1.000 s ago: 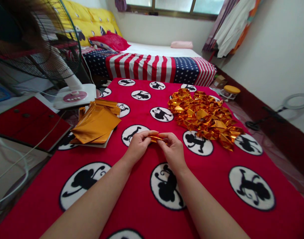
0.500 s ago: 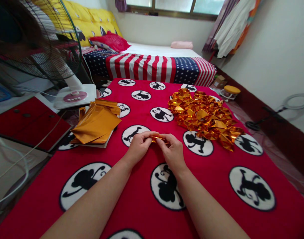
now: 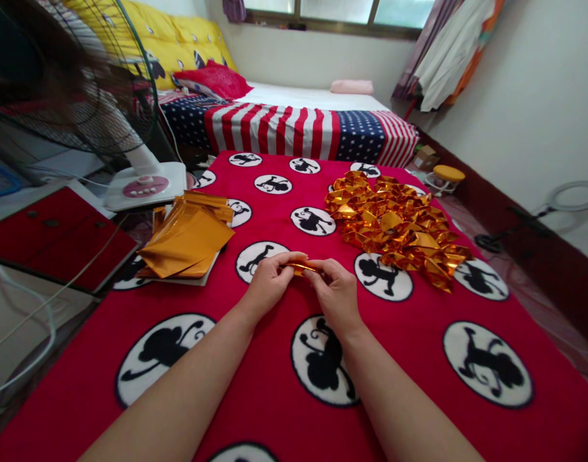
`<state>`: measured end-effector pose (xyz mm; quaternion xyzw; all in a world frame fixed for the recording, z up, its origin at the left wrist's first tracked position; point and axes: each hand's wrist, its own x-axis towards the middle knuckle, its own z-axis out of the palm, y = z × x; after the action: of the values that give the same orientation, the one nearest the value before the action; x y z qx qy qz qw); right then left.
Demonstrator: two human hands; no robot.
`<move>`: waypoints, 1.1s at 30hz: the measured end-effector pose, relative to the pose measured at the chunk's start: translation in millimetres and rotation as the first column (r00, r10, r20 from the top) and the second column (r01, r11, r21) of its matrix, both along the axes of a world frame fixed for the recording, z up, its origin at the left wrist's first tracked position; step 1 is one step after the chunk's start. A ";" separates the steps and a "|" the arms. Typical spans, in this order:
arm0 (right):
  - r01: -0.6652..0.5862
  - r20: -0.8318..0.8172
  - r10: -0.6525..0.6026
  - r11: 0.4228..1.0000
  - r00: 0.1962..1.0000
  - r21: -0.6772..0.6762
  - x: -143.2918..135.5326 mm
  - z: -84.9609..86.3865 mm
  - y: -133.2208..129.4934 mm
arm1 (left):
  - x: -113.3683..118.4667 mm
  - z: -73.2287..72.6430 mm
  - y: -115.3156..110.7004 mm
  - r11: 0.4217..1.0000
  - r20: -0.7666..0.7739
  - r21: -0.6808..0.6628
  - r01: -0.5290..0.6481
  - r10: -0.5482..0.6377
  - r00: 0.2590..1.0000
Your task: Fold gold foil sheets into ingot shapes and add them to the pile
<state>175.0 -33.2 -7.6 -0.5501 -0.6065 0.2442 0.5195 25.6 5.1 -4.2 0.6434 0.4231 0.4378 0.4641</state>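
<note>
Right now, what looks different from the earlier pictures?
Only the blur of the fan blades visibly differs. The left hand and right hand still pinch the orange foil strip; the flat sheets and crumpled-looking foil pile stayed put.

Both forearms reach forward and converge. The left hand [image 3: 270, 277] and right hand [image 3: 336, 290] nearly meet, backs up, thumbs and fingers of each pinched together, index fingertips close.

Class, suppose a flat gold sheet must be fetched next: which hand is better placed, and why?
Probably the left hand: the flat sheets lie on its side, while the right hand is farther away. Both hands hold the shiny strip, so the left would need to let go first.
</note>
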 end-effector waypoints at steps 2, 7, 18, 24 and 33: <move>0.004 0.007 -0.004 1.000 1.000 0.006 0.1 0.2 -0.1 | 0.2 0.5 -0.4 1.000 0.001 0.003 -0.005 0.005 1.000; 0.029 0.012 -0.030 0.999 0.999 0.024 1.2 0.1 -0.2 | 1.7 -0.6 -1.2 1.000 0.020 -0.004 -0.014 0.014 1.000; 0.065 -0.013 -0.064 0.993 0.998 0.097 2.6 3.8 -0.4 | 1.5 4.4 -5.7 0.938 -0.529 0.347 -0.017 0.211 0.822; 0.065 -0.031 -0.062 0.992 0.998 0.106 2.6 4.7 -1.1 | 3.4 13.9 -11.9 0.954 -0.717 0.298 -0.007 0.229 0.658; 0.074 -0.017 -0.073 0.994 0.997 0.085 2.0 3.6 -1.6 | 2.6 19.1 -14.3 0.948 -0.785 0.319 -0.008 0.268 0.559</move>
<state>176.9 -34.8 -4.0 -0.5475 -0.5924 0.2024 0.5553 28.2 -9.2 14.9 0.7952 0.5729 0.1801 0.0834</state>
